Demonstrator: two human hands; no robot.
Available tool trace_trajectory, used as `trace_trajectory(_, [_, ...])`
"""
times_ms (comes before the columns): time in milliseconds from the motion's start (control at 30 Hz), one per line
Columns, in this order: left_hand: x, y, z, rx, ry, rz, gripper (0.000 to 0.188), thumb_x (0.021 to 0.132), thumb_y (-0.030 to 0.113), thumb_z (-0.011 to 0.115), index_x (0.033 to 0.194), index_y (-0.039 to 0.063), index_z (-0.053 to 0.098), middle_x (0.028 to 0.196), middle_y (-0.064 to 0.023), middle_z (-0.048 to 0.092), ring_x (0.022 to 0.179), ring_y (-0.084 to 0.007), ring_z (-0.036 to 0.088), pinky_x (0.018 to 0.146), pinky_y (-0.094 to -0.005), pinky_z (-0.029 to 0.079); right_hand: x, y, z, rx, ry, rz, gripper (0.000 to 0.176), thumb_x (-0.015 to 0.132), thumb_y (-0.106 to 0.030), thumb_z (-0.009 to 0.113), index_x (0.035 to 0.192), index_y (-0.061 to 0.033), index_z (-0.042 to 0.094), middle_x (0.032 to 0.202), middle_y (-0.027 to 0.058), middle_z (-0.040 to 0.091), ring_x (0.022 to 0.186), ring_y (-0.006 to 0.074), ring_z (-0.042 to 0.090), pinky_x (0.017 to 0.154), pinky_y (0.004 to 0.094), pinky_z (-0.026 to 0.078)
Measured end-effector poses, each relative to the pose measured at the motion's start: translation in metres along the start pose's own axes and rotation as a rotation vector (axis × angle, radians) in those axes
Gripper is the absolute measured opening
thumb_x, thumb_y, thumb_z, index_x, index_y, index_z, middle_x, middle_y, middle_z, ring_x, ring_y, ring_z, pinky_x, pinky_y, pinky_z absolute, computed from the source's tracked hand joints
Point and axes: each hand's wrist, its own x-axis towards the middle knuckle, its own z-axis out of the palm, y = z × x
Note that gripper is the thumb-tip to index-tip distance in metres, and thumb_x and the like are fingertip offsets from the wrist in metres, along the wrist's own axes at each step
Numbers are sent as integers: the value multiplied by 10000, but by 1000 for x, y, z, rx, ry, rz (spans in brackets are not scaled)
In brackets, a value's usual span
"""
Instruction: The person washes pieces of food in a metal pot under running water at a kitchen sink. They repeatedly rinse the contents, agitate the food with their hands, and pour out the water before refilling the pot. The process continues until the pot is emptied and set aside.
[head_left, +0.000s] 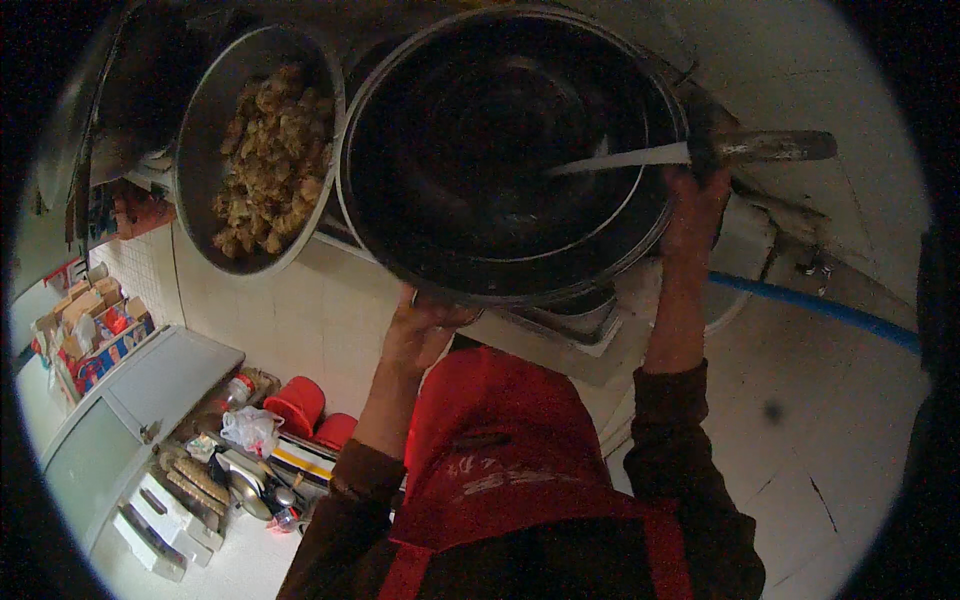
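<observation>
A large round dark pan (510, 277) with a pale rim fills the upper middle. My left hand (435, 311) grips its near left edge from below, a ring on one finger. On the opposite side, my right hand (697, 199) holds the right edge. A metal utensil with a worn wooden handle (780, 145) lies across that edge, just above my right hand, its narrow metal part reaching inside. The pan's interior is too dark to tell what it holds. To its left, a metal basin (196, 202) contains a heap of brown food pieces (274, 165).
Below the pan is a metal-edged fixture (592, 322). A blue hose (814, 304) runs to the right. On the lower left are red buckets (298, 405), a plastic bag (251, 430), utensils and white foam pieces (165, 517). Boxes (97, 330) are stacked beyond a pale cabinet (176, 375).
</observation>
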Motion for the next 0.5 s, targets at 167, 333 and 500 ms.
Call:
trace_trajectory(167, [13, -23, -7, -351, 0, 21, 724, 757, -155, 434, 1383, 195, 338, 1322, -137, 448, 1143, -330, 516, 970, -509, 448, 7, -11, 16, 166, -7, -9, 629, 727, -59, 653, 1302, -63, 397, 1250, 90, 476, 1127, 229, 467, 987, 368, 376])
trace_trajectory(333, [17, -15, 3, -28, 126, -51, 670, 772, -136, 416, 1351, 198, 368, 1320, -135, 448, 1157, -309, 513, 923, -463, 498, 14, -19, 32, -289, -130, -364, 423, 803, -59, 582, 1211, -57, 471, 1190, 99, 496, 1092, 231, 484, 954, 378, 385])
trace_trajectory(500, [28, 6, 17, 184, 237, 46, 655, 799, -96, 401, 1369, 221, 345, 1330, -128, 444, 1183, -303, 500, 930, -455, 495, 4, 2, 47, -667, -216, -670, 310, 850, -39, 525, 1159, -70, 539, 1226, 151, 486, 1164, 301, 454, 1007, 377, 333])
